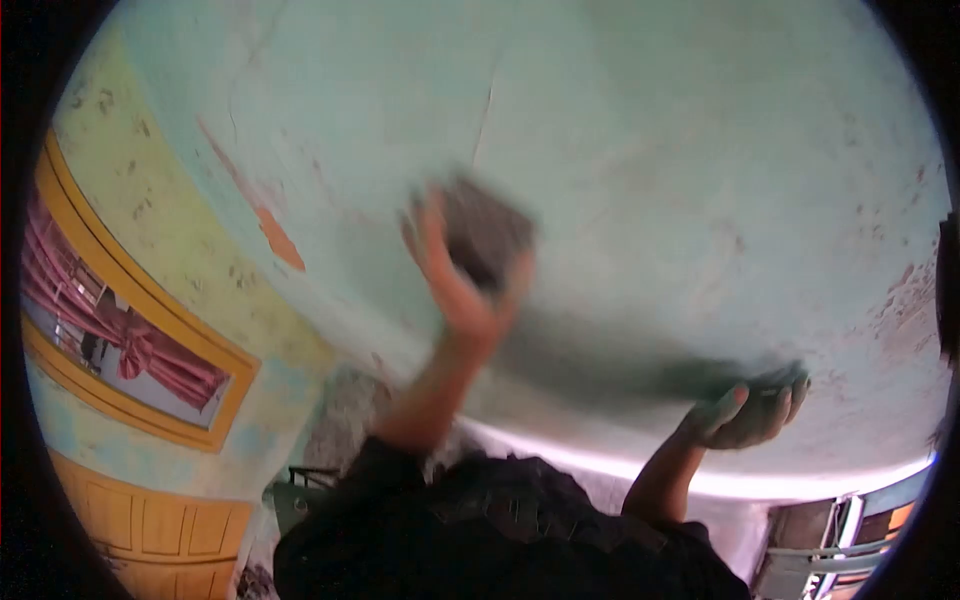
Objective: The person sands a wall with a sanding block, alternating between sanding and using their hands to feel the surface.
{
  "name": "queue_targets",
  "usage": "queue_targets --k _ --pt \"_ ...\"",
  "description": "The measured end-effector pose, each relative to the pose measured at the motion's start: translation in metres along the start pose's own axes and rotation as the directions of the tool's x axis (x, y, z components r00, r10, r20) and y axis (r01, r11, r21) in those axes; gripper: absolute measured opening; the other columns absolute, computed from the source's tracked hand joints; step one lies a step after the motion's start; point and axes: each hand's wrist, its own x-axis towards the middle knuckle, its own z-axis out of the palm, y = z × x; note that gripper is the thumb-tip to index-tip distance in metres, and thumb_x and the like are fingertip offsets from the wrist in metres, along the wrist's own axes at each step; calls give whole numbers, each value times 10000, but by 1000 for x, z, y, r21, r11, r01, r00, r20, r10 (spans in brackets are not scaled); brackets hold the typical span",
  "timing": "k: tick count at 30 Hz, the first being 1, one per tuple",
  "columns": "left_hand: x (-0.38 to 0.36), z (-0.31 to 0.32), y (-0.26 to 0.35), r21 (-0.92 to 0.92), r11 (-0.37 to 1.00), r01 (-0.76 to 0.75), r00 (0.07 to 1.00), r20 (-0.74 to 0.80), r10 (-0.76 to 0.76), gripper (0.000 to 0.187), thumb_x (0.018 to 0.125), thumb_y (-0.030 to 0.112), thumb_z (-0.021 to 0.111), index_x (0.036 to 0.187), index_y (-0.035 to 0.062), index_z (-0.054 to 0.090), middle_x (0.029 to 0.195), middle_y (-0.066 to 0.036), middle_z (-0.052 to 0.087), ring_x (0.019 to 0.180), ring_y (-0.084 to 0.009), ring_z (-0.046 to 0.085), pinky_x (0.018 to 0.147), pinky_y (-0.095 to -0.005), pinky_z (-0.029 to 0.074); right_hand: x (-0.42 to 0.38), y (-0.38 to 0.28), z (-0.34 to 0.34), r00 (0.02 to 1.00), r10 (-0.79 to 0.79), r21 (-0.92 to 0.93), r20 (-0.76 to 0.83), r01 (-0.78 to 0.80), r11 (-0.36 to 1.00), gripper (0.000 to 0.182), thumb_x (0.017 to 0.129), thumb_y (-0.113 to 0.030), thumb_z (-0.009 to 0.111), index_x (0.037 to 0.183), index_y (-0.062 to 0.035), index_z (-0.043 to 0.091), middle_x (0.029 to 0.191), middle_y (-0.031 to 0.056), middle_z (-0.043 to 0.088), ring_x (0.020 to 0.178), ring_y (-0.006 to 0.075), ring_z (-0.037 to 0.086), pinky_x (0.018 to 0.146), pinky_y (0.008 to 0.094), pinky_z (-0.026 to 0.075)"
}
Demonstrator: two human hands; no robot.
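Note:
My left hand (468,290) is raised in front of the pale green wall (640,130). Its fingers and thumb grip the sides of a dark grey-brown rectangular piece (490,225), possibly sandpaper, though motion smears both. Lower and to the right, my right hand (745,420) is cupped upward close to the same wall, its thumb apart from the curled fingers. Pale greenish dust coats its fingertips. A dark patch just above that hand looks like its shadow; I see nothing clearly held there.
Cracks and an orange bare patch (280,240) mark the wall. At left are a yellow-framed window (225,405) with a pink curtain (135,350) and a yellow door (165,520). A dark green object (292,505) stands beside my left arm. Rails (820,565) show at lower right.

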Motion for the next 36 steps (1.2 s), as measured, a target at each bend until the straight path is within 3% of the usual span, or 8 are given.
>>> queue_targets --k 2,5,12,14,16,26,34,36 --pt "27 -7 10 -238 967 -94 958 -287 22 847 742 270 733 1377 -59 279 1377 -291 387 1284 -480 347 1061 -617 150 5 0 -2 995 -101 -135 12 102 986 458 901 -198 571 1247 42 390 1282 283 439 1226 397 429 988 510 397" --pt "-8 0 5 90 982 -169 966 -181 183 835 764 261 731 1376 -62 263 1375 -294 384 1283 -446 365 1069 -585 173 -1 -1 -2 997 -77 -84 -7 76 994 443 904 -195 570 1242 36 401 1295 288 428 1218 394 436 975 494 411" --pt "-15 -1 18 -181 967 -180 969 -199 143 850 792 258 731 1389 -68 222 1395 -292 351 1219 -431 436 1062 -532 251 0 -2 -6 997 -65 -85 48 69 994 416 909 -177 541 1252 9 396 1296 289 427 1209 405 443 996 514 390" --pt "-9 -2 42 184 960 -209 977 0 212 832 831 158 677 1403 -72 118 1407 -271 327 1261 -403 383 1058 -497 283 -2 -2 -8 998 0 -142 61 9 990 447 939 -275 512 1280 -19 378 1313 293 400 1247 410 396 997 520 385" --pt "-66 3 62 116 967 -227 952 235 195 879 802 231 720 1385 -86 144 1376 -272 374 1295 -421 337 1065 -524 246 -6 0 -4 1000 5 -117 9 -4 993 453 936 -292 516 1276 -26 379 1297 291 415 1244 409 397 992 528 379" --pt "-44 5 40 -94 917 -388 922 -49 385 863 743 329 772 1365 21 258 1281 -269 467 1118 -375 478 990 -535 332 -12 1 -13 999 7 -55 35 -5 998 428 917 -240 507 1311 -110 406 1297 240 426 1253 394 389 1060 536 287" --pt "-76 -19 78 -575 803 -157 988 -89 129 910 833 574 561 1382 -33 163 1256 -276 413 1133 -338 497 901 -419 466 -4 -11 -39 968 -144 173 206 108 979 467 865 -286 555 1293 -128 453 1357 194 399 1316 398 329 1074 548 273" --pt "-94 -23 71 -931 300 208 936 100 -339 905 839 646 472 1395 -18 209 1213 -297 457 1145 -335 503 860 -439 495 -8 -18 -43 959 -112 360 259 12 933 470 855 -294 561 1288 -143 459 1339 180 418 1298 390 360 1055 559 298"
